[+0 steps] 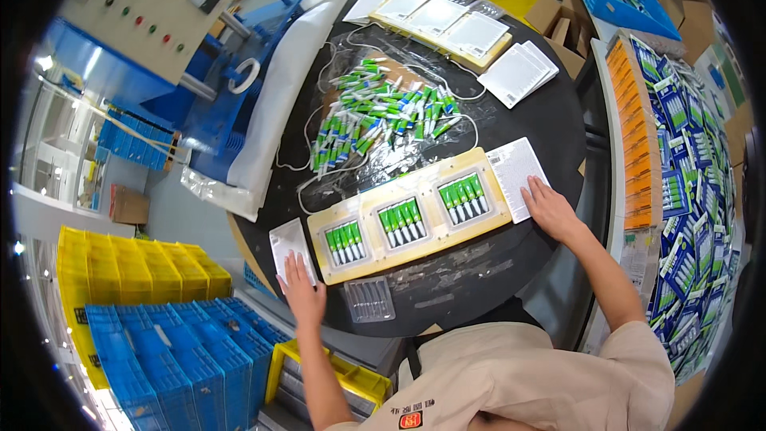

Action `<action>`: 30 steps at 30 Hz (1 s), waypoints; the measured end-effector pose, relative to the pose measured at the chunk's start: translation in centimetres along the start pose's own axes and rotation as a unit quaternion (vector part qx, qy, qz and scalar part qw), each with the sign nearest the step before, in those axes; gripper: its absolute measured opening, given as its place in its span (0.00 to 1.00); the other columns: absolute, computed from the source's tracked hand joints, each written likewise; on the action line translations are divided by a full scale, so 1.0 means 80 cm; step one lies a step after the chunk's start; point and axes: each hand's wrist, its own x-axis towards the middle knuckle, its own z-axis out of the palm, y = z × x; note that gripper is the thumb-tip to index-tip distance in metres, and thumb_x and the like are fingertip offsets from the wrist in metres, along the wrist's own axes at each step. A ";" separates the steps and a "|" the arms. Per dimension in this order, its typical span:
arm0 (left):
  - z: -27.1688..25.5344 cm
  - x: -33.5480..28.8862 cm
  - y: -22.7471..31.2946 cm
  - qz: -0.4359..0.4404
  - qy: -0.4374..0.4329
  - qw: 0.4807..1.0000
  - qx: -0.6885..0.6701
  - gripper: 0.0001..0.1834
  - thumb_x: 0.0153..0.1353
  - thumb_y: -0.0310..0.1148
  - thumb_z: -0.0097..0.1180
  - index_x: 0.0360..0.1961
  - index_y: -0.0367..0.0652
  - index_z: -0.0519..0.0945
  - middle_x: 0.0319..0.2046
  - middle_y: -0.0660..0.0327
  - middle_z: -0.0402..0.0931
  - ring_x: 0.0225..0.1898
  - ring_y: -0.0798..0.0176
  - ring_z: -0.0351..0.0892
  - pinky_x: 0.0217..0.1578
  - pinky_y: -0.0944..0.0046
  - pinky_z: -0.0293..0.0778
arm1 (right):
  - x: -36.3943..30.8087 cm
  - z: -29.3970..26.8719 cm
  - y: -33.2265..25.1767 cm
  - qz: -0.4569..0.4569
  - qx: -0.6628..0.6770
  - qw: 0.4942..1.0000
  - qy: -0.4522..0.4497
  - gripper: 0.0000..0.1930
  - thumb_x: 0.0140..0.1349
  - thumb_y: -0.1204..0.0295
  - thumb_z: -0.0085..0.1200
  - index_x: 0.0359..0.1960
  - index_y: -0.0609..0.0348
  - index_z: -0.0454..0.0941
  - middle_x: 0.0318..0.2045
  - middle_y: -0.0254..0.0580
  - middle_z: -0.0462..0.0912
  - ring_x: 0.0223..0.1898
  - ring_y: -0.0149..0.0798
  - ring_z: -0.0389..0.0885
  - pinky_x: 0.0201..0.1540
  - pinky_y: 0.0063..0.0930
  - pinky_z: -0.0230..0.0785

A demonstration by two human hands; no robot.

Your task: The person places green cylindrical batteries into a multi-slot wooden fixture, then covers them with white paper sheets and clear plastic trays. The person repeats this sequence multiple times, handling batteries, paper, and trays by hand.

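Note:
My left hand [302,291] rests with outstretched fingers on a white card stack [286,241] at the left end of a long yellow fixture [415,262]. At the other end my right hand [552,209] lies fingers-out on another stack of white printed cards [515,164]. Three clear blister trays sit in the fixture, each filled with a row of small green-and-white tubes [401,222]. Just in front of the fixture's left part lies a clear plastic blister tray [369,300] without tubes. Beyond the fixture, many loose green, white and blue tubes [383,108] are heaped on the round black table [511,259].
A second fixture [496,52] with white cards stands at the far side, beside loose cards [517,73]. White cords loop around the tube heap. Left are a blue machine [207,112] and blue crates [167,359]; right, a bench piled with packed blister cards [690,215].

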 end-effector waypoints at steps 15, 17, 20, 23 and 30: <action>0.023 0.033 -0.144 0.230 -0.163 0.959 0.037 0.38 0.53 0.41 0.72 0.64 0.40 0.73 0.65 0.48 0.72 0.60 0.48 0.77 0.58 0.50 0.73 | 0.031 -0.047 -0.185 0.071 0.031 0.975 0.209 0.24 0.64 0.72 0.49 0.63 0.59 0.76 0.65 0.48 0.76 0.63 0.47 0.76 0.65 0.46 0.67; 0.025 0.031 -0.144 0.286 -0.129 0.946 0.085 0.33 0.58 0.40 0.67 0.63 0.37 0.73 0.64 0.47 0.73 0.60 0.49 0.77 0.59 0.50 0.72 | 0.031 -0.042 -0.187 0.072 0.001 0.982 0.178 0.23 0.64 0.72 0.49 0.62 0.59 0.76 0.64 0.48 0.76 0.63 0.47 0.76 0.65 0.45 0.67; 0.027 0.022 -0.141 0.321 -0.079 0.934 0.137 0.27 0.64 0.36 0.58 0.62 0.34 0.73 0.63 0.46 0.74 0.61 0.49 0.77 0.63 0.50 0.70 | 0.031 -0.042 -0.186 0.068 -0.031 0.982 0.174 0.23 0.64 0.72 0.50 0.62 0.60 0.76 0.64 0.47 0.77 0.64 0.47 0.76 0.65 0.45 0.67; 0.013 0.014 -0.131 0.278 -0.022 0.953 0.119 0.23 0.66 0.31 0.53 0.61 0.32 0.74 0.62 0.45 0.75 0.62 0.48 0.76 0.66 0.50 0.68 | 0.034 -0.038 -0.190 0.068 -0.035 0.984 0.163 0.24 0.64 0.72 0.50 0.63 0.61 0.75 0.65 0.48 0.76 0.64 0.47 0.76 0.65 0.45 0.67; -0.044 -0.020 -0.020 0.221 0.114 0.965 -0.083 0.30 0.58 0.19 0.52 0.65 0.26 0.69 0.65 0.40 0.70 0.67 0.40 0.70 0.69 0.44 0.65 | 0.046 -0.036 -0.198 0.067 -0.027 0.991 0.114 0.26 0.65 0.73 0.48 0.67 0.64 0.70 0.68 0.57 0.71 0.68 0.52 0.71 0.68 0.47 0.63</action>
